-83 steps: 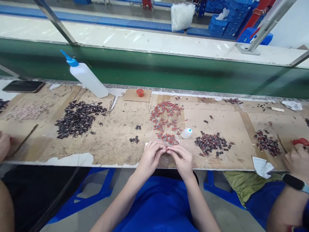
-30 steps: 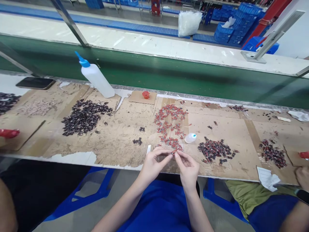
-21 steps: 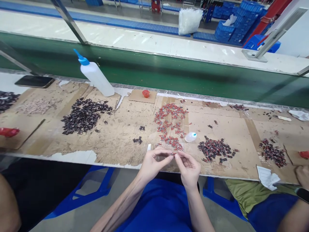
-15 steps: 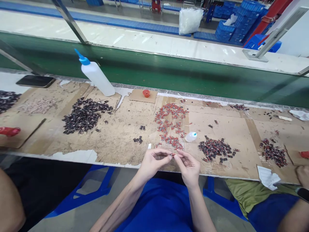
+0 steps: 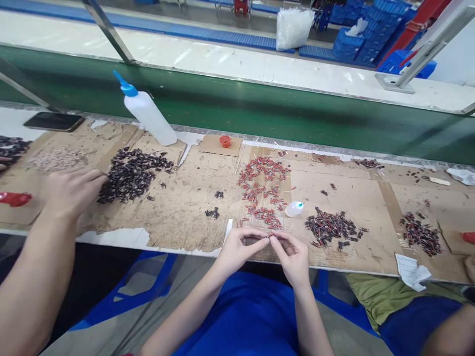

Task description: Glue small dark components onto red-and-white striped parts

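Note:
Near the table's front edge, my left hand [image 5: 237,249] and my right hand [image 5: 293,252] meet, thumbs and forefingers pinched on one small red-and-black part [image 5: 270,235]. Its exact kind is too small to make out. Just beyond my fingers lie many loose red parts [image 5: 264,215] of similar size on the cardboard. A small white bottle with a blue tip [image 5: 294,209] lies to the right of them. Further right is a pile of red-and-black parts [image 5: 332,228]. Left of my hands are small clusters of black parts [image 5: 213,213].
A tall white squeeze bottle [image 5: 152,116] leans behind a heap of black parts [image 5: 128,175]. A red cup [image 5: 224,141] sits at the back. At left, a co-worker's hand [image 5: 72,190] reaches to that heap; a phone [image 5: 54,121] lies behind. Another person sits at right.
A co-worker's arm has come in from the left, its hand now at the black heap. My hands stay together, with the held part shifted slightly right.

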Demonstrator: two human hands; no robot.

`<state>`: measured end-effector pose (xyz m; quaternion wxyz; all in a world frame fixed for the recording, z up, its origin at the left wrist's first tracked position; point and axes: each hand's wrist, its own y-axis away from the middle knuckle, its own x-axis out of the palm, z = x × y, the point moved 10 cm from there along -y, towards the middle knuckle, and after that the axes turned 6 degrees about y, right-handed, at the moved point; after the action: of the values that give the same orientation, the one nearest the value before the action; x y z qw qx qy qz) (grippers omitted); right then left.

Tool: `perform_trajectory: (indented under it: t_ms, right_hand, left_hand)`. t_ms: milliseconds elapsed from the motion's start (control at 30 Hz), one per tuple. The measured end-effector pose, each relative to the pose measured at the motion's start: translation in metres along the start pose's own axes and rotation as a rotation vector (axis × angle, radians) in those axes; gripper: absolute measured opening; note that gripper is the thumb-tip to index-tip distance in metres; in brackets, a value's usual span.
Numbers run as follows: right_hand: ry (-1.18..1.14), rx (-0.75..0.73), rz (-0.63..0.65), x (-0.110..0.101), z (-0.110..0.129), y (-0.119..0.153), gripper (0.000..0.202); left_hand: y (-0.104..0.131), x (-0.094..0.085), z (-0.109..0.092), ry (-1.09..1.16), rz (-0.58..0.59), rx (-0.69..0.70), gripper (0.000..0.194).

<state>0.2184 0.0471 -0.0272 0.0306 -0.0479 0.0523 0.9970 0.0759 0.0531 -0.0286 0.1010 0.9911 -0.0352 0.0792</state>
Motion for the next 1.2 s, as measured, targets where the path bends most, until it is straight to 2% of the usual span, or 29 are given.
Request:
perform_trajectory:
  t_ms: [133, 233, 333, 367, 467, 533, 600, 667, 767, 800, 833, 900, 967, 1000, 1100, 1200]
  right_hand:
    - [0.06, -0.009, -0.011, -0.006, 0.001, -0.001, 0.02]
    - [0.158, -0.057, -0.18, -0.04, 0.006, -0.006, 0.025]
    - [0.306, -0.161, -0.497, -0.095, 0.021, -0.006, 0.026]
    - [0.363, -0.22, -0.565, -0.108, 0.03, -0.006, 0.026]
    - [0.526, -0.37, -0.688, -0.125, 0.051, -0.005, 0.024]
    - [0.556, -0.407, -0.708, -0.122, 0.057, -0.004, 0.023]
    - [0.568, -0.412, -0.666, -0.109, 0.059, -0.004, 0.022]
    - [0.612, -0.431, -0.517, -0.083, 0.059, -0.005, 0.02]
    - [0.651, -0.488, -0.181, -0.031, 0.053, -0.005, 0.018]
    - [0.642, -0.487, -0.124, -0.022, 0.049, -0.004, 0.018]
    - [0.63, -0.471, -0.134, -0.02, 0.046, -0.004, 0.019]
    - [0.624, -0.424, -0.297, -0.033, 0.041, -0.005, 0.027]
    - [0.667, -0.391, -0.487, -0.05, 0.038, -0.008, 0.045]
    - [0.712, -0.391, -0.533, -0.054, 0.038, -0.011, 0.055]
    - [0.853, -0.433, -0.496, -0.047, 0.039, -0.029, 0.065]
    - [0.856, -0.461, -0.413, -0.037, 0.042, -0.043, 0.049]
  left_hand:
    - [0.003, 0.0, -0.016, -0.198, -0.008, 0.176, 0.014]
    - [0.007, -0.012, -0.029, -0.364, -0.095, 0.302, 0.02]
    - [0.013, -0.04, -0.04, -0.522, -0.226, 0.376, 0.017]
    - [0.015, -0.052, -0.044, -0.576, -0.278, 0.394, 0.016]
    - [0.022, -0.09, -0.053, -0.75, -0.465, 0.444, 0.015]
    - [0.025, -0.109, -0.054, -0.848, -0.549, 0.46, 0.015]
    - [0.023, -0.119, -0.05, -0.92, -0.578, 0.458, 0.015]
    - [0.02, -0.121, -0.044, -0.967, -0.567, 0.453, 0.016]
    - [0.016, -0.115, -0.036, -0.996, -0.537, 0.46, 0.018]
    - [0.016, -0.114, -0.034, -0.998, -0.534, 0.466, 0.019]
    - [0.016, -0.112, -0.033, -1.001, -0.536, 0.471, 0.019]
    - [0.016, -0.111, -0.033, -1.019, -0.552, 0.477, 0.018]
    - [0.016, -0.112, -0.034, -1.047, -0.571, 0.469, 0.017]
    - [0.016, -0.112, -0.034, -1.058, -0.575, 0.461, 0.016]
    - [0.017, -0.108, -0.037, -1.06, -0.556, 0.449, 0.015]
    - [0.018, -0.089, -0.04, -1.001, -0.452, 0.479, 0.013]
